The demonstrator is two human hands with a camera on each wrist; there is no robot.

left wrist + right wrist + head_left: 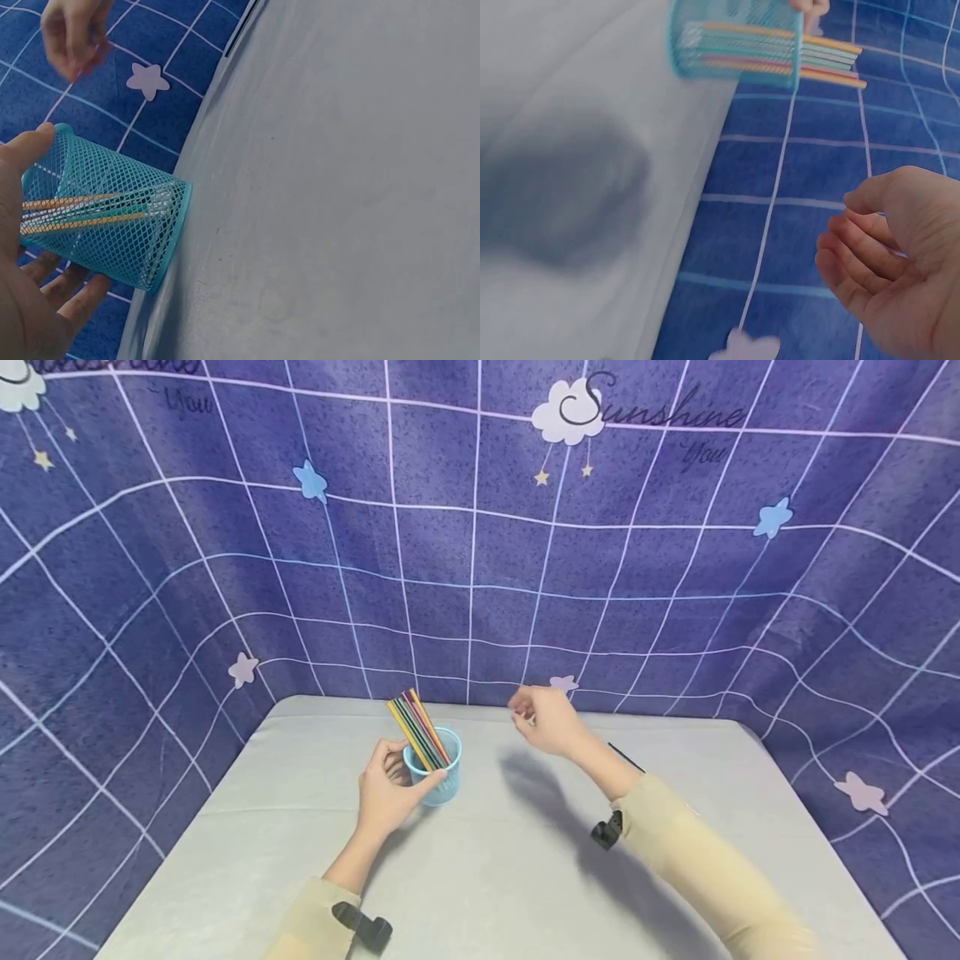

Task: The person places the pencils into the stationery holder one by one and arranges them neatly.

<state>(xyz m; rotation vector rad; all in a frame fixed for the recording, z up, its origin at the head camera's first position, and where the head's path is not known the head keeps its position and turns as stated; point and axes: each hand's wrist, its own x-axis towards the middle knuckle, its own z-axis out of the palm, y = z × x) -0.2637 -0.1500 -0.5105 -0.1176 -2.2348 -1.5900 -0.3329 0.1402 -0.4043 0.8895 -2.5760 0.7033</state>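
My left hand holds a light-blue mesh pencil cup at the left of the table, thumb on the near side of the rim and fingers round the far side. Several coloured pencils lean to the left in the cup, yellow, green and red among them; through the mesh their lower ends show. To the right of the cup, my right hand hovers over the back of the table. In the right wrist view its fingers are loosely curled, with nothing between them and the thumb.
Partly behind the right forearm, a thin dark stick lies on the grey-white tabletop. A purple-blue curtain with a grid and stars encloses the table at the back and sides. Each sleeve carries a black wrist device.
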